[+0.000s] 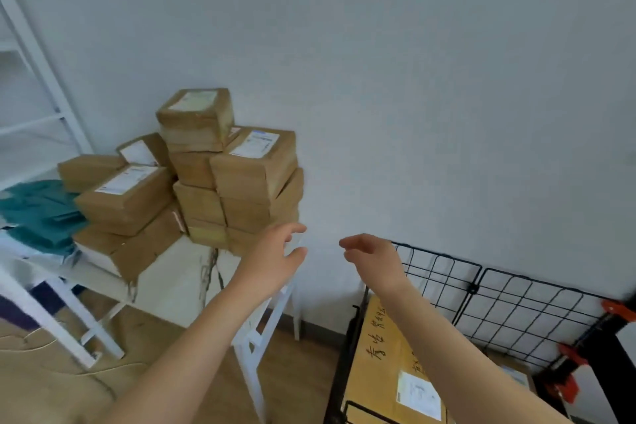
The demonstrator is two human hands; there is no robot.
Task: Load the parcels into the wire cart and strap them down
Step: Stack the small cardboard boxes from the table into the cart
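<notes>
Several brown cardboard parcels [241, 179] with white labels are stacked on a white table [179, 272] at the left, against the wall. The black wire cart [509, 299] stands at the lower right and holds a large yellow-brown parcel [382, 365] with handwriting and a label. My left hand [275, 258] is stretched out with fingers apart, just in front of the lower right corner of the stack, holding nothing. Empty and open, my right hand [371, 255] hovers above the cart's left rim, to the right of the stack.
A teal cloth [41, 213] lies on the table's left part. White shelving [38, 107] rises at the far left. Orange clamps [571, 361] and a black post stand at the cart's right side. Wooden floor shows below the table.
</notes>
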